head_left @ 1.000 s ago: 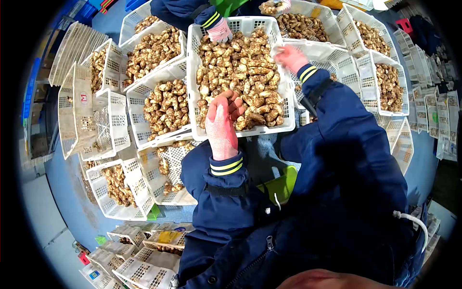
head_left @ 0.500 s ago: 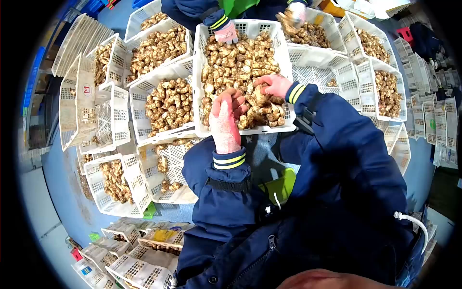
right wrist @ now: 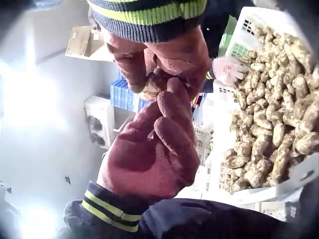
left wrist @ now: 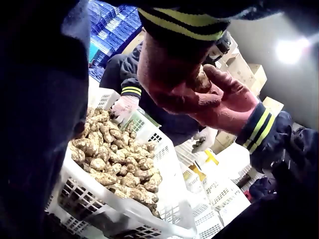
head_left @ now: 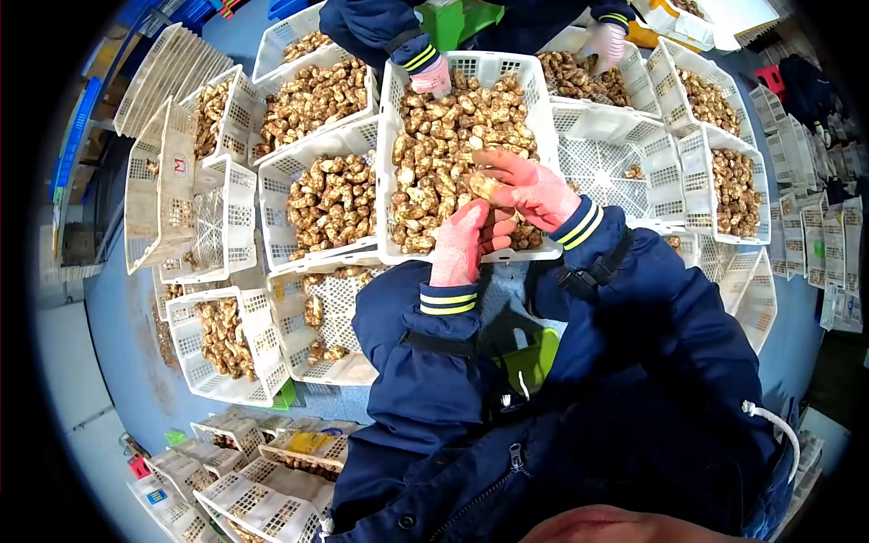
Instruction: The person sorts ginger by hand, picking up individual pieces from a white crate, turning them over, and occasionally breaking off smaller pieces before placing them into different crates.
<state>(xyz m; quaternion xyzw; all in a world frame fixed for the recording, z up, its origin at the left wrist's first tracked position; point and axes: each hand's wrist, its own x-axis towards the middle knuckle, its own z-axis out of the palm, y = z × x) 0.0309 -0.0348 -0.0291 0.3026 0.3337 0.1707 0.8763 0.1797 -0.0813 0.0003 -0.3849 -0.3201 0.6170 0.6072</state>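
Note:
My gloved right hand [head_left: 536, 192] grips a knobbly brown-and-cream tuber [head_left: 483, 186] over a white crate [head_left: 549, 127] heaped with similar pieces. From below, my gloved left hand [head_left: 462, 242] meets it, palm up with bent fingers. In the right wrist view, the left hand's fingertips [right wrist: 172, 92] pinch the lower end of the tuber [right wrist: 151, 88], while the right hand [right wrist: 164, 57] covers its upper part. The left wrist view shows the tuber [left wrist: 201, 82] partly hidden between both hands.
Opposite me, another person's gloved hand [head_left: 433, 78] rests in the crate, and their other hand [head_left: 605, 45] is over a crate behind. More tuber crates [head_left: 272, 195] stand around it. Right of it, a crate [head_left: 597, 172] has few pieces. Stacked crates [head_left: 163, 81] stand far left.
My right hand moves from the crate's right edge to the middle and now holds a tuber against my left hand. The other person's far hand has let go of a piece.

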